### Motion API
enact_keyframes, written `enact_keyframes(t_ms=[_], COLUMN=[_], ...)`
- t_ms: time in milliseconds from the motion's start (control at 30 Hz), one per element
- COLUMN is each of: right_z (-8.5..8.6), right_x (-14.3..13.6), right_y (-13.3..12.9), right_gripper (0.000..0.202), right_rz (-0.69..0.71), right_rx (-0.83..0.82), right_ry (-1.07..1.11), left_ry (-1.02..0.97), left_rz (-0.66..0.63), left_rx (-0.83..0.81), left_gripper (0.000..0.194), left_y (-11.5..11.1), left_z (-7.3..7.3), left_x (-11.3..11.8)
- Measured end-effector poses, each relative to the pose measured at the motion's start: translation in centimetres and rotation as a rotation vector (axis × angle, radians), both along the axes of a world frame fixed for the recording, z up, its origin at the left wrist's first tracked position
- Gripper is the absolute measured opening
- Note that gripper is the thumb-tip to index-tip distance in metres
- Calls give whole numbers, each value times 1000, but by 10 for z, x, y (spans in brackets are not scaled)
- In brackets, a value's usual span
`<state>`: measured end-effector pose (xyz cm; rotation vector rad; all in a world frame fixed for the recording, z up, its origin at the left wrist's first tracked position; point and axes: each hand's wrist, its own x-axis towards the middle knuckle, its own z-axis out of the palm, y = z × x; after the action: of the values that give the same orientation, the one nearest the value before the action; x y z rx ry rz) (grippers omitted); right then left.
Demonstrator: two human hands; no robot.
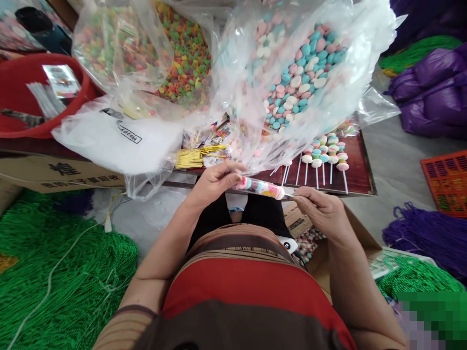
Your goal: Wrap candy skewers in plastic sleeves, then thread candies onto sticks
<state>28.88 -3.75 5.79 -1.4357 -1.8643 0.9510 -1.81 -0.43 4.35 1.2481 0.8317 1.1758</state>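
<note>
A candy skewer in a clear printed wrapper [260, 187] lies level between my two hands, above the table's front edge. My left hand [218, 181] pinches the wrapper's left end between thumb and fingers. At the other end, my right hand [318, 208] is closed on the white stick [289, 195]. Several unwrapped candy skewers [323, 156] rest at the table's right corner, sticks toward me. Yellow twist ties [189, 158] and printed wrappers [219, 133] lie beyond my left hand.
Behind stand open plastic bags of pink, blue and white candies [302, 73] and of ring candies [189, 63]. A red basin [82, 104] is at left. Green cords [73, 272] are piled lower left; a cardboard box [359, 231] and an orange crate [447, 180] are at right.
</note>
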Motion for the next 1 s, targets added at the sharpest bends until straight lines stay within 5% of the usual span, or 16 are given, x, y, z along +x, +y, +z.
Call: enact_keyframes(t_ms=[167,400,600,767,867,1000], right_z=[-19,-23,-31,-35,-33,-29], right_x=[-24,-66,-90,-94,-100,-106], right_y=[-5,-11,-15,-18,-18,-16], right_gripper=[36,43,43,42,43,44], right_rz=[-93,-91,-146,-104,-103,-161], right_rx=[-103,-233,-245,-310,-364,-363], right_ry=[294,458,596,628,637,644], left_ry=[-409,-334,-249,-397,-463,-492], left_rz=[-201,110,47,115,174,139], left_rx=[-186,-197,-245,-173,-183,-209], left_gripper=[73,54,53,73,58,46], left_y=[0,5,-6,4,5,-5], left_z=[4,8,-8,11,22,18], left_x=[4,35,48,26,31,55])
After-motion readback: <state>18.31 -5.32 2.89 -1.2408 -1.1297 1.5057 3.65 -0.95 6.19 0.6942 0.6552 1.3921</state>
